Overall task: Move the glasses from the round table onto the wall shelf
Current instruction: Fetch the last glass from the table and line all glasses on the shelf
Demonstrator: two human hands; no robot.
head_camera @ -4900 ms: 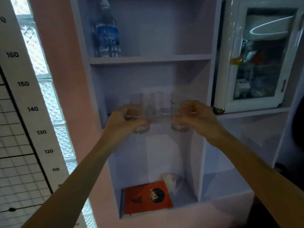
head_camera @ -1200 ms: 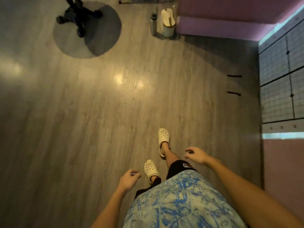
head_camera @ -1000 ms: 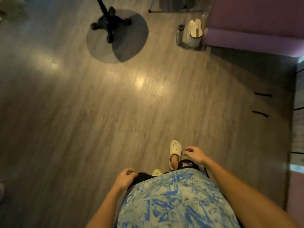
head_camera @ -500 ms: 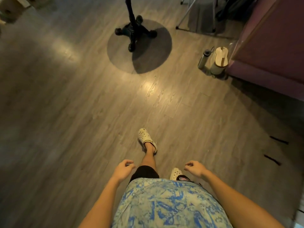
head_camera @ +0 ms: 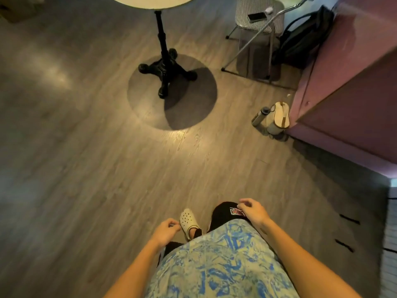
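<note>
Both hands hung low at the bottom of the frame with nothing in them: the left hand [head_camera: 166, 231] sat loosely curled by the hip, its fingers [head_camera: 174, 225] bent inward around empty air, and the right hand [head_camera: 253, 211] rested against the black shorts [head_camera: 223, 214], fingers half bent and holding nothing. That relaxed, empty carriage fitted someone walking across to fetch a load rather than carrying one. A pale clog [head_camera: 189, 222] stepped forward over the grey wooden floor [head_camera: 86, 168], toward the top of the frame. There, at the upper centre, only the near rim of the round counter [head_camera: 152, 0] showed, above its black pedestal [head_camera: 164, 63] and a round shadow on the boards. The glasses could not be seen; whatever stood on the counter's top lay beyond the upper edge, and the wall shelf was out of view too. To the upper right stood a striped chair [head_camera: 258, 16] with a phone [head_camera: 256, 16] on its seat, a black bag [head_camera: 305, 39] beside it, and a bottle [head_camera: 260, 116] on the floor just beside the pink cabinet [head_camera: 348, 100]. My reading is that the hands stayed free so each could take a glass on arrival.
</note>
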